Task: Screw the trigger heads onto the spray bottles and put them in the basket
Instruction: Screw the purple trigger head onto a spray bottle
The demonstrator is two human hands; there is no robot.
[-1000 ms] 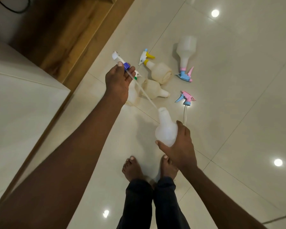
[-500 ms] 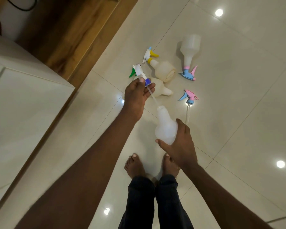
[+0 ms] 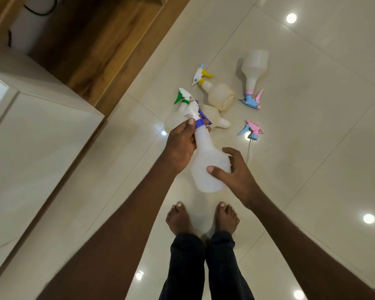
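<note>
Two hands share one bottle, and I read the split as deliberate. My right hand (image 3: 236, 176) wraps the wide body of the translucent bottle (image 3: 208, 165), thumb across the front and fingers curled behind, so the bottle cannot turn. My left hand (image 3: 181, 146) is closed on the purple collar (image 3: 200, 122) of the white trigger head (image 3: 192, 109), seated at the bottle's neck just above my thumb; pinching the collar rather than the nozzle puts the twist where the thread is. I judge the screwing has just started; whether the thread has caught, I cannot tell.

Beyond my left hand, on the tiled floor (image 3: 312, 191), lie the green-headed bottle (image 3: 178, 118) and a bare bottle (image 3: 214, 118), both partly hidden by what I hold. Farther out rests the yellow-headed bottle (image 3: 219, 96). Past my right hand lies a loose pink-and-blue head (image 3: 252, 131) with its tube trailing toward my fingers, and beyond it the pink-and-blue-headed bottle (image 3: 252, 72). No basket is in view, so the drop-off must wait until I find it.
</note>
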